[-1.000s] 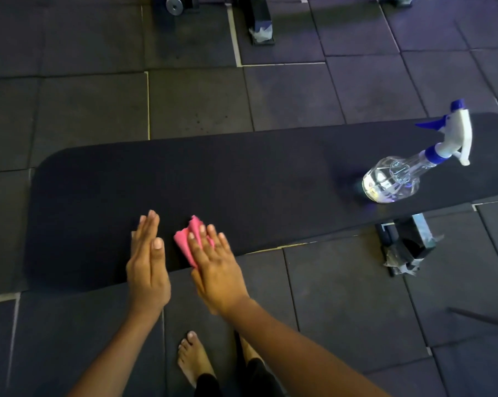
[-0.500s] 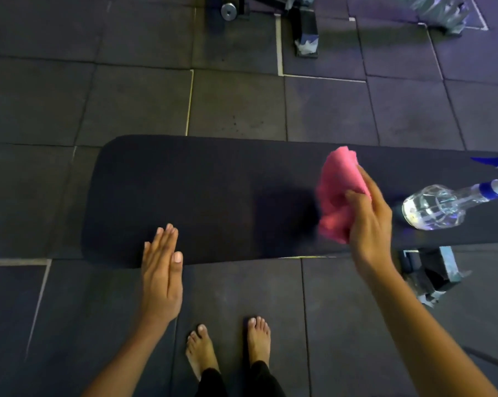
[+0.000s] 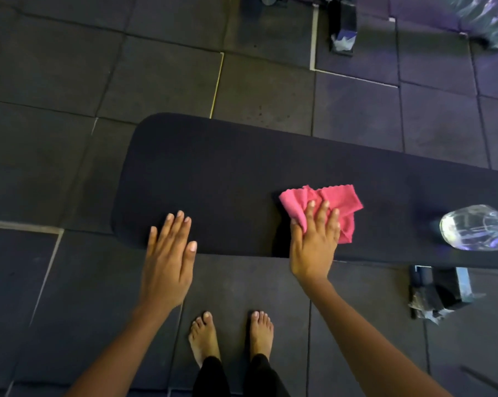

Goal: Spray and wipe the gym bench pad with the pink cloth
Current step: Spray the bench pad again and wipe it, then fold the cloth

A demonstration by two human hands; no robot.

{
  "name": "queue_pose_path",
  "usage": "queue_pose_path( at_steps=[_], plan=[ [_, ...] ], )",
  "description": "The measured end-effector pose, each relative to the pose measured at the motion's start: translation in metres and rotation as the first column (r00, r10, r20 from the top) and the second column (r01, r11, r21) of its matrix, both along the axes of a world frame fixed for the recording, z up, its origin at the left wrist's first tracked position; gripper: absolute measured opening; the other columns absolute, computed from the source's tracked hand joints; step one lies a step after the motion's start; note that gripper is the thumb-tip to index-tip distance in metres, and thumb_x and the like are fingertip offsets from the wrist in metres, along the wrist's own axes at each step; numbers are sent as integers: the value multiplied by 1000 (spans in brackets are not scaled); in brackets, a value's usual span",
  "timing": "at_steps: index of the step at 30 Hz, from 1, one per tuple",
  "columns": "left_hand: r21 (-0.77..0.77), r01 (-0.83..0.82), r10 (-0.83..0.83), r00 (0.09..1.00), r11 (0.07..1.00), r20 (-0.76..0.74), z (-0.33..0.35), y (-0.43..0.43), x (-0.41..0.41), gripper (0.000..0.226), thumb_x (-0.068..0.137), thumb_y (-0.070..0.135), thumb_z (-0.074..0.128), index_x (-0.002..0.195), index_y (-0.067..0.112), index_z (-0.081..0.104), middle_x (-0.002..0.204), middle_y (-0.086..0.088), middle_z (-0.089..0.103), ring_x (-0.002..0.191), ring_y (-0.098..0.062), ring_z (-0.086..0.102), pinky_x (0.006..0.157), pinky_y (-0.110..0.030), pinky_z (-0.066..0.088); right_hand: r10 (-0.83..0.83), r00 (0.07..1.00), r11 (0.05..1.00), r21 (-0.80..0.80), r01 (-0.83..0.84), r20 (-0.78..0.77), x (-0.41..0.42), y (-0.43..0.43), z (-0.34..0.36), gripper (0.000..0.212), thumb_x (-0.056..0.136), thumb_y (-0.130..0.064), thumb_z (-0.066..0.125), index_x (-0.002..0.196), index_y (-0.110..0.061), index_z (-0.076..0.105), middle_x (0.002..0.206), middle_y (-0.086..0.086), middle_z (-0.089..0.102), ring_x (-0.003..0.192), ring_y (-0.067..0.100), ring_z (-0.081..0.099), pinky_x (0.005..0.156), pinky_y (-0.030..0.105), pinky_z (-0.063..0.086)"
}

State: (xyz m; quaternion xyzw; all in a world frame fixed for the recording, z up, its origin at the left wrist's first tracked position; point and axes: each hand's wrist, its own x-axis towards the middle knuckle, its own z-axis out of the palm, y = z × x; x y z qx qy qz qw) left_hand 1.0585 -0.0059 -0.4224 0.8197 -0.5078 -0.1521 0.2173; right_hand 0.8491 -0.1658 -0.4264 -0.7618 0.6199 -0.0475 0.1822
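The black bench pad (image 3: 227,173) runs from the middle of the view to the right edge. A pink cloth (image 3: 336,200) lies spread on its near half. My right hand (image 3: 313,242) presses flat on the cloth's near part, fingers over it. My left hand (image 3: 167,259) rests flat with fingers together at the pad's near left edge, holding nothing. A clear spray bottle (image 3: 477,230) lies on the pad at the far right, its head cut off by the frame.
Dark rubber floor tiles (image 3: 70,67) surround the bench. A bench foot (image 3: 439,293) shows below the pad at right. Other equipment bases (image 3: 342,27) stand at the top. My bare feet (image 3: 230,336) are on the floor in front of the pad.
My right hand lifted the cloth from the pad's left near edge, carried it right, and now has it pressed down flat and spread out. My left hand stayed flat at the left edge.
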Motion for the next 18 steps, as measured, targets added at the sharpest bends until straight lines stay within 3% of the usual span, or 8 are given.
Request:
queue_pose_path(
  at_steps=[8, 12, 15, 18],
  plan=[
    [-81, -178, 176, 984, 981, -31, 0, 18, 45, 54, 101, 35, 20, 143, 5, 34, 153, -5, 29, 146, -15, 16, 120, -43, 8, 247, 969, 969, 22, -247, 22, 99, 44, 0, 61, 97, -37, 30, 152, -10, 23, 159, 20, 14, 147, 43, 6, 121, 52, 4],
    [-99, -280, 269, 957, 955, -106, -7, 27, 61, 55, 99, 35, 22, 142, 4, 37, 152, -6, 31, 145, -16, 18, 120, -42, 12, 450, 892, 892, 16, -451, 29, 144, 64, -2, 60, 97, -36, 30, 152, -12, 25, 160, 18, 15, 148, 42, 5, 119, 50, -3],
    [-131, -376, 332, 904, 917, -271, -11, 38, 70, 56, 99, 41, 24, 143, 9, 37, 152, 3, 32, 144, -7, 19, 116, -22, 17, 585, 810, 810, 26, -586, 27, 171, 81, -3, 63, 96, -40, 24, 154, -13, 19, 162, 16, 9, 149, 38, -1, 120, 48, -5],
    [-139, -428, 363, 867, 893, -340, -5, 47, 75, 54, 98, 41, 28, 142, 12, 40, 148, 7, 35, 142, -7, 24, 108, -6, 18, 719, 695, 695, 26, -719, -9, 177, 83, -3, 64, 99, -39, 36, 154, -14, 16, 163, 12, 6, 149, 36, -3, 121, 48, 0]
  ],
)
